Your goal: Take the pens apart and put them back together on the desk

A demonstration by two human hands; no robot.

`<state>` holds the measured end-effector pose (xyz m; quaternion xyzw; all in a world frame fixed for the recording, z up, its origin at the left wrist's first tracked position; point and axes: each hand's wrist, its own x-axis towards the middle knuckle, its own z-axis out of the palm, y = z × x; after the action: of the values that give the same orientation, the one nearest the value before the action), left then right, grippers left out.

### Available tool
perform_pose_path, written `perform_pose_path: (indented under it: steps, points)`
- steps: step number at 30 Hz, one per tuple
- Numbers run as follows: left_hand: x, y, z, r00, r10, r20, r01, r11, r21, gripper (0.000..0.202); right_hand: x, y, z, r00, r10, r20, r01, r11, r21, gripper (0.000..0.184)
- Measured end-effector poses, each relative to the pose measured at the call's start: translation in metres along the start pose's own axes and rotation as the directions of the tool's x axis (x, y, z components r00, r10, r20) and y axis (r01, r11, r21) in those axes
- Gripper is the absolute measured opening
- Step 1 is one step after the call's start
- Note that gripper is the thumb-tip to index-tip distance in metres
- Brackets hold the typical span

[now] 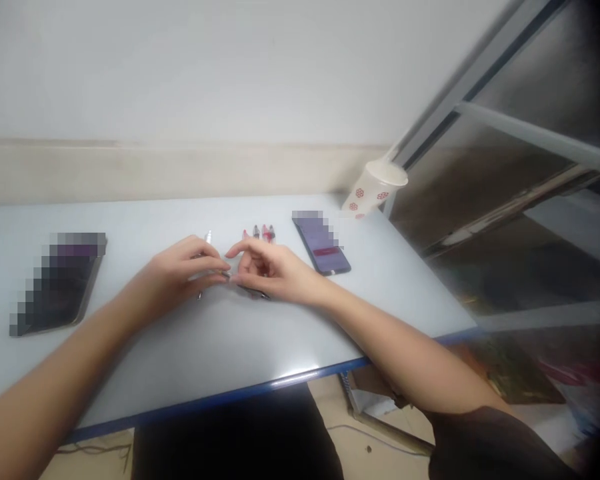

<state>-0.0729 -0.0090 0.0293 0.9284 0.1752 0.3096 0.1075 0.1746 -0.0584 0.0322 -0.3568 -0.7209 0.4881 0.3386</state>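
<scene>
Above the middle of the table, my left hand (187, 270) and my right hand (277, 273) meet at the fingertips. Between them is a slim dark pen (254, 292), its far end showing below my right thumb. The left thumb and fingers pinch a small shiny tip. My right thumb presses near the same spot, its index finger raised and the others curled. A silver pen (209, 237) lies partly hidden under my left hand. Several red- and black-ended pens (265, 232) lie side by side behind my right hand, which covers their lower parts.
A phone (325, 250) lies right of the pens, and a larger dark device (63, 287) lies at the left. In the back right corner stands a white paper cup (375, 190) with red flowers. The table (240, 353) has a blue front edge; a metal-framed window (520, 127) bounds the right.
</scene>
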Motion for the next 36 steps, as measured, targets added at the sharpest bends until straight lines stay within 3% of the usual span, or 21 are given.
perform_pose_path:
  steps: [3, 7, 9, 13, 18, 23, 28, 34, 36]
  points:
    - [-0.002, 0.000, 0.003, 0.998, -0.062, -0.001, 0.062, 0.998, -0.022, 0.011, -0.001, -0.001, 0.001, 0.999, 0.006, 0.048, -0.004, 0.999, -0.047, 0.029]
    - [-0.005, -0.005, 0.013, 0.963, -0.243, -0.115, 0.232, 0.968, -0.096, 0.042, -0.003, 0.000, 0.001, 0.999, 0.033, 0.020, -0.032, 0.999, -0.030, 0.038]
    - [-0.005, -0.007, 0.016, 0.944, -0.310, -0.115, 0.292, 0.944, -0.154, 0.051, -0.002, 0.001, 0.001, 0.999, 0.036, 0.025, -0.034, 0.998, -0.043, 0.039]
    - [-0.001, -0.005, 0.013, 0.910, -0.413, -0.045, 0.384, 0.877, -0.289, 0.043, -0.002, 0.000, 0.001, 0.999, 0.024, 0.046, -0.023, 0.999, -0.033, 0.037]
    - [0.007, 0.010, 0.010, 0.837, -0.547, -0.007, 0.483, 0.746, -0.459, 0.028, -0.002, -0.003, 0.001, 0.999, 0.038, 0.014, -0.038, 0.999, -0.004, 0.032]
    - [0.010, 0.022, 0.011, 0.797, -0.603, -0.033, 0.500, 0.689, -0.525, 0.024, 0.000, -0.002, 0.002, 0.999, 0.034, -0.010, -0.033, 0.997, 0.076, 0.025]
    - [0.012, 0.027, 0.012, 0.778, -0.628, 0.006, 0.537, 0.660, -0.526, 0.019, 0.003, -0.001, 0.007, 0.999, 0.029, -0.035, -0.024, 0.991, 0.134, 0.035]
    - [0.011, 0.034, 0.018, 0.805, -0.593, -0.007, 0.526, 0.720, -0.453, 0.029, 0.002, 0.002, 0.010, 0.998, 0.015, -0.062, -0.003, 0.982, 0.189, 0.050]
    - [0.011, 0.034, 0.018, 0.795, -0.605, -0.033, 0.527, 0.717, -0.455, 0.036, 0.003, 0.004, 0.010, 0.996, 0.015, -0.090, 0.003, 0.980, 0.200, 0.056]
